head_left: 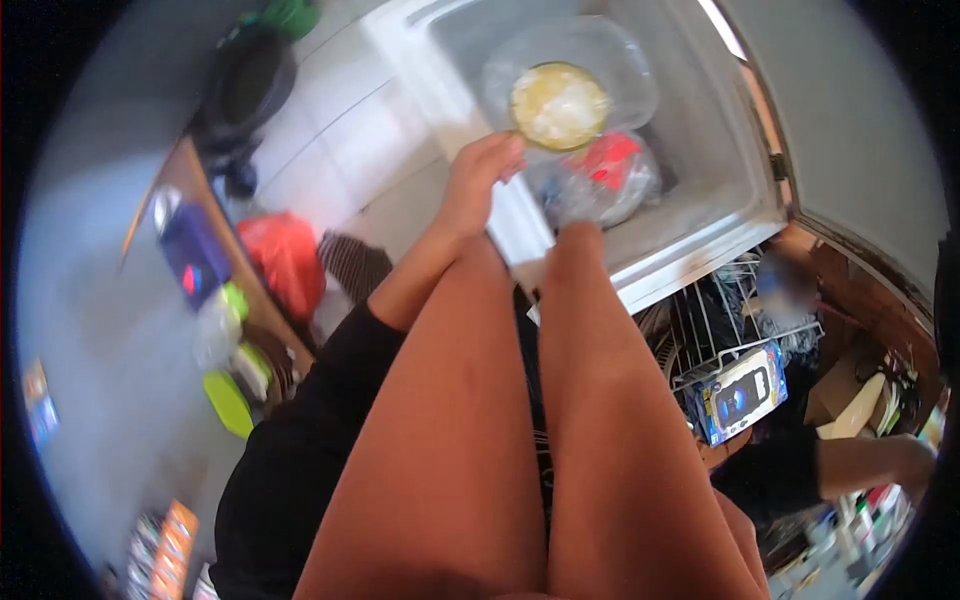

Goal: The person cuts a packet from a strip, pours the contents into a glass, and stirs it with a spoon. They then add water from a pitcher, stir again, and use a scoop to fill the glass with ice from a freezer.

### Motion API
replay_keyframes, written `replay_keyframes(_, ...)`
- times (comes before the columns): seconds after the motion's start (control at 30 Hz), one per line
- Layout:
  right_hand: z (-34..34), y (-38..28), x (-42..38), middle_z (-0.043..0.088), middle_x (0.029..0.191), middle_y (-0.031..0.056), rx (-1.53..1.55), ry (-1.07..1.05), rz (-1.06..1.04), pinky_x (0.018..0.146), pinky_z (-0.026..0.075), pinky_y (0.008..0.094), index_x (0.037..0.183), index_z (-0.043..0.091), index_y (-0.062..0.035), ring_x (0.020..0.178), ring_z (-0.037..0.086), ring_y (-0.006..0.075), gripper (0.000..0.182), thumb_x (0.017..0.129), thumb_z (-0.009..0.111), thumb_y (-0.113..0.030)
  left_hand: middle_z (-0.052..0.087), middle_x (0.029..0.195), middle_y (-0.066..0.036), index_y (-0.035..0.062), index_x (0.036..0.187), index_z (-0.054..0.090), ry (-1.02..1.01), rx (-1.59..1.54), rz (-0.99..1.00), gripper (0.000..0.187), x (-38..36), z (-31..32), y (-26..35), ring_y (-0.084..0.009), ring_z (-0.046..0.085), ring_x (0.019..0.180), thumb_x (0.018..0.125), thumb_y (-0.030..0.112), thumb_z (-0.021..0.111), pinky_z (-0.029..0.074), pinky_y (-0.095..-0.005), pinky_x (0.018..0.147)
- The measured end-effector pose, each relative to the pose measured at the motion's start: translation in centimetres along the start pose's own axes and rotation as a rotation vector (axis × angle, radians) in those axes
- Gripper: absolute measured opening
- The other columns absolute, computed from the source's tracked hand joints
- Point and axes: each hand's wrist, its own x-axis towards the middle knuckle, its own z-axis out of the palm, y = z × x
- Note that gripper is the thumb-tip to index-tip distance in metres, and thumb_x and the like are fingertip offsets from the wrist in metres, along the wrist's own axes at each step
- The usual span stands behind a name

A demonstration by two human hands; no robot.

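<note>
We look down over our own bare legs into an open white chest freezer [700, 215]. Our left hand [478, 180] reaches over the near rim of the freezer, fingers curled together toward the round bowl of pale yellow food wrapped in clear plastic [560, 105]; whether the fingertips touch the wrap we cannot tell. The bowl sits in the middle of the freezer, above a clear plastic bag with red contents [605, 175]. Our right hand [915, 460] is at the far right edge, among cluttered items; its fingers are too blurred to judge. A blue printed box [742, 390] lies in a white wire basket [700, 330] beside the freezer.
</note>
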Motion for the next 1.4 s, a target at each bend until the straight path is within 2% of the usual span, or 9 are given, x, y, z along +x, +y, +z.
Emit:
replay_keyframes(0.23,-9.1,-1.9,-0.7,0.055,0.088,0.0151,-0.411,0.262,-0.269,0.071,0.041,0.0351,0.105,0.052,-0.0032,0.079,0.052,0.0241,0.032,0.085,0.043,-0.026,0.04,0.066,0.001,0.0028,0.075,0.05,0.201,-0.136,-0.063,0.024,-15.2,0.1,2.0,-0.0082,0.042,0.064,0.083,0.024,0.046,0.042,-0.0275,0.076)
replay_keyframes(0.5,-3.4,-7.7,-0.4,0.055,0.082,0.0179,-0.767,0.531,-0.651,0.07,0.039,0.0379,0.103,0.054,-0.0039,0.076,0.051,0.028,0.034,0.084,0.045,-0.03,0.035,0.057,0.002,0.0039,0.061,0.042,0.476,0.1,-0.015,0.033,-30.8,-5.7,4.2,-0.0085,0.031,0.056,0.083,0.028,0.043,0.026,-0.0241,0.051)
replay_keyframes(0.57,0.1,-7.6,-4.6,0.055,0.082,0.0169,-0.57,0.446,-1.185,0.062,0.039,0.0383,0.1,0.055,-0.0001,0.07,0.049,0.0282,0.038,0.074,0.061,-0.028,0.034,0.058,0.003,0.0036,0.062,0.042,0.568,0.098,0.035,0.032,-34.5,-6.4,4.5,-0.0081,0.03,0.056,0.084,0.027,0.041,0.025,-0.0237,0.051)
replay_keyframes(0.67,6.4,-11.8,-14.5,0.048,0.069,0.0105,-0.329,0.121,-1.092,0.059,0.042,0.0337,0.088,0.06,-0.0041,0.069,0.05,0.0251,0.024,0.065,0.066,-0.008,0.034,0.058,0.003,0.0043,0.06,0.04,0.787,0.221,0.091,0.031,-38.9,-6.8,3.6,-0.0074,0.031,0.056,0.083,0.025,0.041,0.026,-0.0233,0.051)
replay_keyframes(0.77,11.8,-5.3,-14.3,0.049,0.078,0.0126,0.046,-0.231,-0.437,0.058,0.044,0.0338,0.088,0.06,-0.0053,0.07,0.05,0.0243,0.025,0.064,0.066,-0.006,0.049,0.062,-0.003,-0.0003,0.077,0.056,0.93,0.131,0.11,0.029,-43.0,-6.2,1.4,-0.0092,0.044,0.062,0.081,0.026,0.045,0.035,-0.0231,0.058)
replay_keyframes(0.87,14.3,-6.9,-16.0,0.045,0.114,0.0121,-0.274,-0.244,-1.393,0.09,0.032,0.0464,0.089,0.06,-0.0161,0.093,0.048,0.0257,0.023,0.066,0.063,-0.017,0.042,0.058,0.001,0.0027,0.065,0.049,1.045,0.016,0.206,0.026,-45.3,-3.8,-1.3,-0.0071,0.038,0.058,0.081,0.023,0.045,0.035,-0.0225,0.059)
replay_keyframes(0.93,16.6,-5.9,-16.4,0.04,0.122,0.0087,-0.123,-0.254,-1.387,0.098,0.018,0.0497,0.087,0.06,-0.0191,0.105,0.042,0.0265,0.023,0.065,0.059,-0.019,0.037,0.058,0.002,0.0063,0.063,0.043,1.102,-0.111,0.245,0.025,-46.0,-0.6,-1.4,-0.0066,0.036,0.058,0.082,0.022,0.043,0.036,-0.0228,0.063)
replay_keyframes(1.2,16.8,-6.5,-18.4,0.029,0.13,0.0098,-0.38,-0.424,-1.379,0.094,0.021,0.0531,0.104,0.051,-0.0184,0.118,0.03,0.0271,0.044,0.06,0.056,-0.014,0.03,0.059,0.003,0.0104,0.06,0.032,1.265,-0.355,0.329,0.027,-48.3,9.1,-3.4,-0.0073,0.035,0.055,0.083,0.021,0.039,0.039,-0.0271,0.074)
replay_keyframes(1.4,19.5,-4.0,-18.0,0.021,0.135,0.0121,-0.616,-0.442,-1.402,0.093,0.021,0.0554,0.12,0.039,-0.024,0.123,0.024,0.0286,0.056,0.067,0.057,-0.023,0.043,0.061,0.003,0.0048,0.071,0.053,1.464,-0.302,0.258,0.021,-49.9,14.2,-5.0,-0.0064,0.039,0.059,0.079,0.024,0.048,0.034,-0.0216,0.057)
